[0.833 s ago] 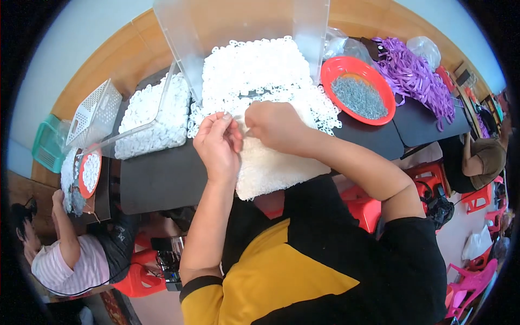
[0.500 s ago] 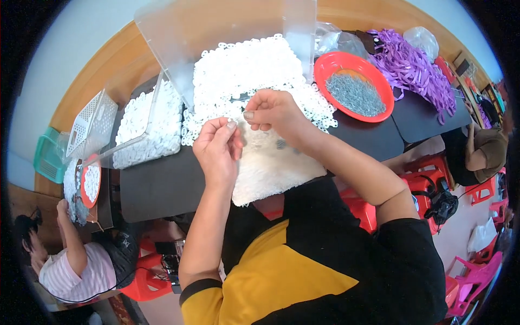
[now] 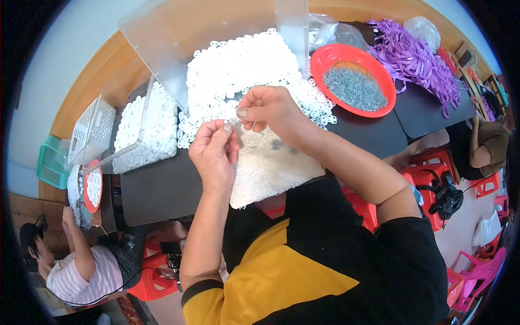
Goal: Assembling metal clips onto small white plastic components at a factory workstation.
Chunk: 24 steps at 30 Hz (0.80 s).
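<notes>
My left hand [image 3: 213, 154] is closed in a pinch, thumb and forefinger on a small white plastic piece [image 3: 229, 122], probably a cable clip. Against it, nearly touching, my right hand [image 3: 273, 115] pinches with thumb and forefinger; what lies between those fingertips is too small to make out. Both hands hover over a cream fluffy cloth [image 3: 271, 176] at the table's near edge. Just beyond them spreads a heap of white looped plastic pieces [image 3: 244, 65], spilling from a clear plastic bin [image 3: 200, 24] tipped on its side.
To the right, a red bowl [image 3: 320, 57] holds thin grey metal nails [image 3: 355, 89]. Purple ribbons [image 3: 417, 67] lie beyond it. At left are a clear bin of white pieces [image 3: 146, 122], a white basket [image 3: 92, 127] and a green basket [image 3: 51, 162]. A co-worker [image 3: 86, 271] sits left.
My right fingertips have come slightly closer to my left, and the pinched piece shows a little differently. The view has shifted a little; both hands keep their pinches.
</notes>
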Motion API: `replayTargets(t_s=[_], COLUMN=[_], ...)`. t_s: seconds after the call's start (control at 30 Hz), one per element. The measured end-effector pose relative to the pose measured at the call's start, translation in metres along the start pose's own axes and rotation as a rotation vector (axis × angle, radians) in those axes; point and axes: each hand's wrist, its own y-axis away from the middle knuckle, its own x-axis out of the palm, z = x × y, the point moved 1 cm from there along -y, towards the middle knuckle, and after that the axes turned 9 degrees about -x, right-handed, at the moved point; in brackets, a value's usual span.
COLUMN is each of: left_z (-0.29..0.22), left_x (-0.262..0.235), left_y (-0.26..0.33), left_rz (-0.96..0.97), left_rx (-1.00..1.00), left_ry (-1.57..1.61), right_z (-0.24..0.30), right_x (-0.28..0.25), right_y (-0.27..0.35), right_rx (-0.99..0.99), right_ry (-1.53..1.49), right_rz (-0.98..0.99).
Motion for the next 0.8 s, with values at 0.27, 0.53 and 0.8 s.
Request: replayTargets(t_s=[0.27,0.53,0.8], left_z=[0.0012,0.0058,0.0048], left_x=[0.0008,0.0000,0.0028], left_y=[0.0015,-0.0004,0.0006], left_rz=[-0.019,0.054,0.131], left_rx=[-0.015,-0.012,0.079], left_ry=[0.026,0.042,0.087], right_z=[0.0001,-0.0046,0.0005], right_x=[0.0036,0.0039,0.0006], right_y=[0.0013,0.0017,0.0010], right_rx=[0.004,-0.036,0.029], right_ry=[0.032,0.072,-0.088], right_rz=[-0.028,0.015,0.005])
